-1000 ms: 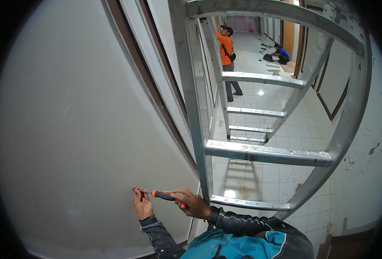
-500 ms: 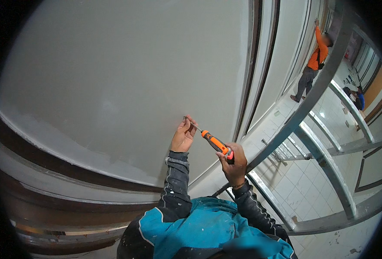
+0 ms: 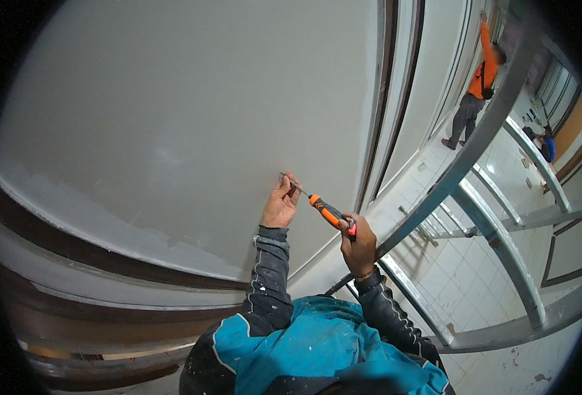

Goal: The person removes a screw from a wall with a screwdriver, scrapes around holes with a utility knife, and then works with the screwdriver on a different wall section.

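My left hand (image 3: 281, 203) is raised against a plain grey wall panel (image 3: 172, 99), fingertips pinched round the far end of a screwdriver's thin shaft. Whatever small piece sits between those fingers at the panel is too small to make out. My right hand (image 3: 358, 245) grips the black and orange handle of the screwdriver (image 3: 324, 209), which slants up and left to the left fingertips. Just right of my right arm stands an aluminium ladder (image 3: 469, 160), its side rail close to that hand.
Brown and white trim (image 3: 386, 105) borders the panel. A co-worker in orange (image 3: 485, 79) stands beyond the ladder, one arm raised to the wall; another in blue (image 3: 546, 148) is low down farther back. White floor tiles (image 3: 455, 276) show between the rungs.
Since a second ago my view has swung left onto the panel, moving the ladder rightward in view. Over the last half second my hands and screwdriver have shifted only slightly.
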{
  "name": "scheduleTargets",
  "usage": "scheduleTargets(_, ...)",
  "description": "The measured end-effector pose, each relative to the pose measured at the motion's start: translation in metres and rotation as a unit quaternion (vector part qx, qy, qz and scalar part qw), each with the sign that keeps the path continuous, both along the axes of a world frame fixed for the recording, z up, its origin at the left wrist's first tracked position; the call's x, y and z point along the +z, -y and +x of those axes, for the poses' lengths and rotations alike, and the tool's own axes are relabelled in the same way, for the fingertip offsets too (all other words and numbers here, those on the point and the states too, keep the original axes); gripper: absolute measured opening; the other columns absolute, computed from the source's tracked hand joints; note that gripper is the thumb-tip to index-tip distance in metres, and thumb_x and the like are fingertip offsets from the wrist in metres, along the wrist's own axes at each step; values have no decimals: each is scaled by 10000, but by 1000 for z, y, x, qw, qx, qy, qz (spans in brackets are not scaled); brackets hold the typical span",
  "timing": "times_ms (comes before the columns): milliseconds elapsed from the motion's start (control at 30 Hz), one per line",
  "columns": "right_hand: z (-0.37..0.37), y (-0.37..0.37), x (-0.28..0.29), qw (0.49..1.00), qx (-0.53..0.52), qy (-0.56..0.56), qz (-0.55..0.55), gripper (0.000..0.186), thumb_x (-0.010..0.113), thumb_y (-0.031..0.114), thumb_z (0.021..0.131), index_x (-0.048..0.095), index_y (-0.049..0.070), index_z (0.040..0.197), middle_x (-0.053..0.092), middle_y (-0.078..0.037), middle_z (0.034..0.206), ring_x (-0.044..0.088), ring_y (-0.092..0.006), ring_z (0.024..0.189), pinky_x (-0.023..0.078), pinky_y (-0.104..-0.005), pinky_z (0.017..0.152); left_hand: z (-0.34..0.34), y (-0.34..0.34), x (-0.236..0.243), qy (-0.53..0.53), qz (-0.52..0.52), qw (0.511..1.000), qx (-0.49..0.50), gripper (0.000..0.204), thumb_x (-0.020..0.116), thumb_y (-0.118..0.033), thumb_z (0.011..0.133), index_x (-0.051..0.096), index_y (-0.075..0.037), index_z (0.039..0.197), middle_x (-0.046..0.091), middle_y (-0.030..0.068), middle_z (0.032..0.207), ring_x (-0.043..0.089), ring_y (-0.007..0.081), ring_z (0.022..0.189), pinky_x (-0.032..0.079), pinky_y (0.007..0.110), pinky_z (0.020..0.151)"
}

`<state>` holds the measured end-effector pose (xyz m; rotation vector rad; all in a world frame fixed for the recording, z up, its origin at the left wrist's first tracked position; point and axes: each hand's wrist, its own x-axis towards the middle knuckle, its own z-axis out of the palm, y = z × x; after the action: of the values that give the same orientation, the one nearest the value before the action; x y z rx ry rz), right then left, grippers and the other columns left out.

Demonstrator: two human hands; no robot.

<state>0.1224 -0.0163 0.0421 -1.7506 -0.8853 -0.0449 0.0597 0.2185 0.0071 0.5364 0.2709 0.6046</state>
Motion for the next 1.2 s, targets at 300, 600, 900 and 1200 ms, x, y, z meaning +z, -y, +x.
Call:
scheduleTargets(300,0,-1,5,992,30,103,62,378,735,30,770,581,40,1115,624,-162,1007,623,-334,967,523,-376,803,-1,-1,1,-4,0,1000,29,162,591,-148,945,598,-81,1092,623,23,1011,622,164,931,551,298,875)
scheduleTargets(600,3,-1,3,995,0,55,81,311,738,62,792,612,2,1070,634,-153,965,636,-285,851,502,-331,745,16,84,31,127,-14,982,-137,404,523,-123,963,427,-58,1350,569,90,1221,507,302,1225,391,461,1088)
scheduleTargets(900,2,-9,9,995,32,76,63,367,755,90,793,605,12,1119,642,-131,853,648,-250,760,505,-312,705,7,77,0,85,61,992,-69,436,627,-211,922,465,-68,1301,582,82,1189,543,287,1198,463,406,1031)
scheduleTargets(1200,6,-2,11,981,50,-50,-178,399,776,131,770,583,-4,1092,620,-141,830,631,-289,716,513,-313,668,3,94,19,72,11,997,-28,424,648,-213,904,495,-61,1269,581,71,1170,546,252,1181,465,418,1026)
